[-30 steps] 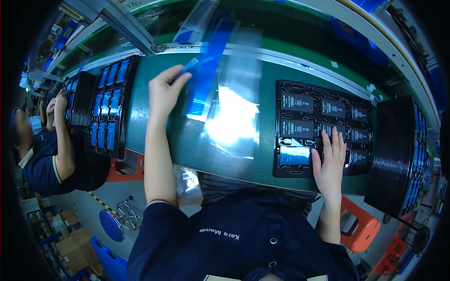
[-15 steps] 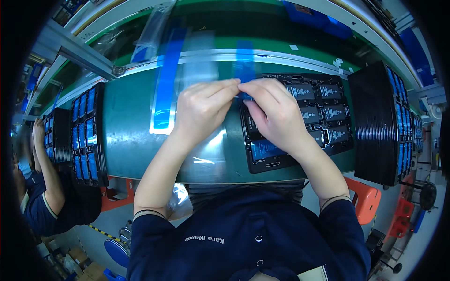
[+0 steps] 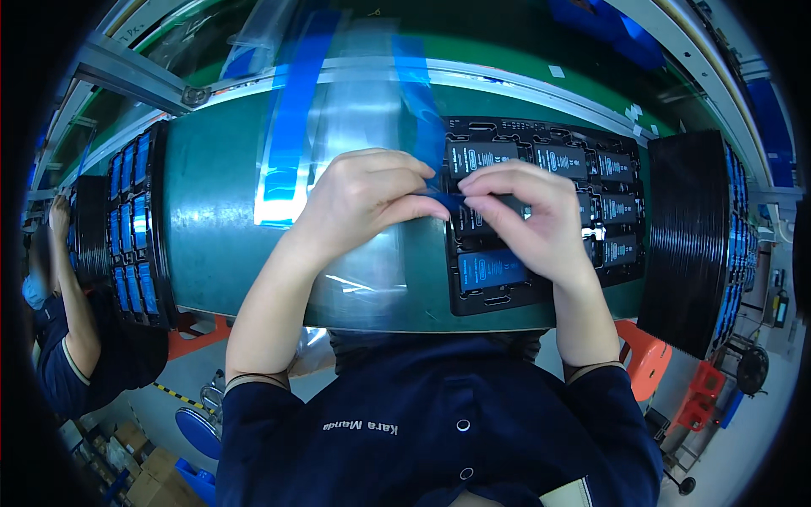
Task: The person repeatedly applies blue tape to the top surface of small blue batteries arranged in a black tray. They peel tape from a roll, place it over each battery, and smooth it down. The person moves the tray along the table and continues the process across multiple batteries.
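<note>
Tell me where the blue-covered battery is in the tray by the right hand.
In the head view, the blue-covered battery lies right of centre, in the near-left pocket of the black tray, below and left of the right hand.

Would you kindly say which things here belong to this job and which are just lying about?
Apparently in use:
thin blue plastic strip
rectangular black plastic tray
flat black rectangular pieces

Apparently lying about:
round blue stool
brown cardboard boxes
small white rectangular scrap
</note>
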Available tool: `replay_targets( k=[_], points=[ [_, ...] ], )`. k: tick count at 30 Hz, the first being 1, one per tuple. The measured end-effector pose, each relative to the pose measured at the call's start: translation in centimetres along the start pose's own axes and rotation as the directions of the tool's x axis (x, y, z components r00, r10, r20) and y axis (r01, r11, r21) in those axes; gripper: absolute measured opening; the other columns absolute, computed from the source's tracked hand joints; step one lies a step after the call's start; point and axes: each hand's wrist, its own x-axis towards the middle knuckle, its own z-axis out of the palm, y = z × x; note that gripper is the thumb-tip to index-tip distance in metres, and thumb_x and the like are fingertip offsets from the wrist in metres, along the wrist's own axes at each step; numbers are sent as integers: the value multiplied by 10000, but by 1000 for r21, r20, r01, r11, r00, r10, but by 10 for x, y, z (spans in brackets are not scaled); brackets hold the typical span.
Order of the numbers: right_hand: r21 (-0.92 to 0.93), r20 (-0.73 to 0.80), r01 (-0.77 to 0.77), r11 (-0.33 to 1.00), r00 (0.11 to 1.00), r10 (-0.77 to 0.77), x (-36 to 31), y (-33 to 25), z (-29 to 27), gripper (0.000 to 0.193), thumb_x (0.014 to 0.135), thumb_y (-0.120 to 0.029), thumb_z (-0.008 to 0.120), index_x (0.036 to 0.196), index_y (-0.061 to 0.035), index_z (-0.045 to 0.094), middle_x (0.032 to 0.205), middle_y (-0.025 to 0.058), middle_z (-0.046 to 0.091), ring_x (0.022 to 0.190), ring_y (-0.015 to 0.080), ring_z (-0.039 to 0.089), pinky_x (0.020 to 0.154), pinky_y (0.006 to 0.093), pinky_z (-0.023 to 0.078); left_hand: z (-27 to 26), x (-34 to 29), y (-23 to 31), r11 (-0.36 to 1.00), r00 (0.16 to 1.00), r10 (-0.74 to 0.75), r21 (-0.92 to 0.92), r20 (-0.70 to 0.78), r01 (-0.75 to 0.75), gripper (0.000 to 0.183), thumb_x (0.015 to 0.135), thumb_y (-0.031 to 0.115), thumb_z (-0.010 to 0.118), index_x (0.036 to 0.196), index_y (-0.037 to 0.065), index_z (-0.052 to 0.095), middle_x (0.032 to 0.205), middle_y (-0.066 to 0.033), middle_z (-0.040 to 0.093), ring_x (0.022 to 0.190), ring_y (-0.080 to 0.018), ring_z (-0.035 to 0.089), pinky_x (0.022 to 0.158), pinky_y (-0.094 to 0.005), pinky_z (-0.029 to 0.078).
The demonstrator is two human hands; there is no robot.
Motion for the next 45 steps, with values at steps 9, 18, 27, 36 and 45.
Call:
replay_targets(
  k=[9, 18, 27, 36, 45],
  points=[
    [548, -280, -306, 779, 810, 515, -33, 37, -42, 174, 843, 2, 647, 1013, 29, 621, 867, 60, 658, 728, 79, 606, 686, 207, 491, -16, -1, -15, 928, 924, -357, -167, -138, 334, 400, 985, 215, 430, 808, -60, 662, 921, -145, 689, 861, -209, 651, 776, -296, 487],
    [403, -140, -483, 777, 807, 574, -58, 34, -20, 309, 781, 80, 675, 1081, 42, 610, 858, 41, 645, 745, 52, 611, 666, 156, 483, -8, 0, -17, 916, 882, -398, -157, -254, 368, 275, 805, -64, 644, 1072, -2, 625, 1328, -120, 483, 939, -107, 581, 787, -230, 477],
    [386, -156, -512, 768, 784, 601, -54, 34, -20, 266, 775, 69, 688, 1033, 42, 629, 851, 51, 658, 752, 62, 626, 679, 169, 505, -4, 0, -14, 743, 787, -584, -519, -197, 422, 487, 767, -125, 652, 1218, 31, 549, 1466, -172, 285, 826, -55, 567, 772, -207, 506],
    [379, -150, -546, 747, 760, 632, -50, 34, -21, 246, 770, 59, 701, 1008, 39, 641, 840, 58, 666, 750, 67, 633, 669, 178, 515, -2, 3, -7, 676, 742, -633, -622, -218, 394, 551, 767, -160, 627, 1265, 36, 496, 1475, -199, 243, 912, -114, 605, 796, -219, 514],
    [378, -157, -545, 749, 759, 632, -51, 34, -21, 238, 764, 52, 711, 994, 40, 645, 837, 65, 669, 740, 69, 635, 668, 182, 521, -1, 3, -4, 587, 716, -684, -691, -143, 423, 531, 773, -148, 624, 1257, 9, 471, 1317, -127, 454, 916, -125, 609, 787, -235, 516]
  ],
)
